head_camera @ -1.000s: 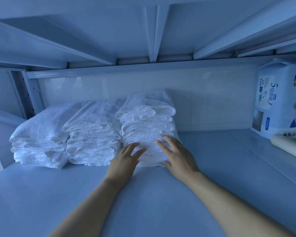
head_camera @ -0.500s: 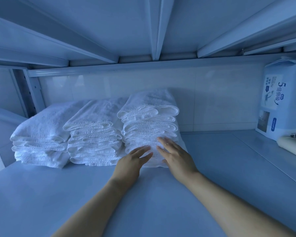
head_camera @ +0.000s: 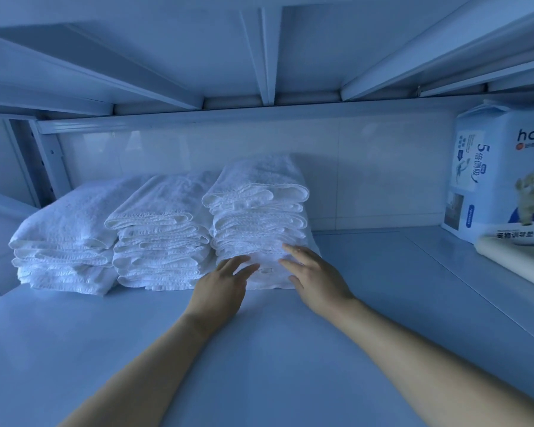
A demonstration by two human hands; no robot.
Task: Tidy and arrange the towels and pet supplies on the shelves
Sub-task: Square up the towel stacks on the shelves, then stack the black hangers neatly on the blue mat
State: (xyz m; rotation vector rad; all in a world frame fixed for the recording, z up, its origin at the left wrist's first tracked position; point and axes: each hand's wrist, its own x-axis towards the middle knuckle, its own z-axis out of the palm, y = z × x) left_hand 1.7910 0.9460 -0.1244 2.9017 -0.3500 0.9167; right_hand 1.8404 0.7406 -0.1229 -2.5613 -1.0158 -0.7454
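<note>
Tallest towel stack (head_camera: 259, 223) sits at the fingertips: left hand (head_camera: 219, 288) and right hand (head_camera: 318, 278) are flat, fingers spread, pressing its lower front. Middle stack (head_camera: 161, 238) and end stack (head_camera: 62, 241) butt up left of the left hand. Towels look near done. Pad pack (head_camera: 500, 180) and roll (head_camera: 512, 260), far right of the right hand, probably remain, with a wide run of shelf (head_camera: 383, 288) between.

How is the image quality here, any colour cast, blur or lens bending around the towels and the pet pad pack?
Head view, colour: a dim blue cast tints the white towel stacks. Head view, distortion: the wide lens splays the overhead beams. Head view, sharpness: the left hand and right hand look slightly soft; the pet pad pack is cut off at the right edge.
</note>
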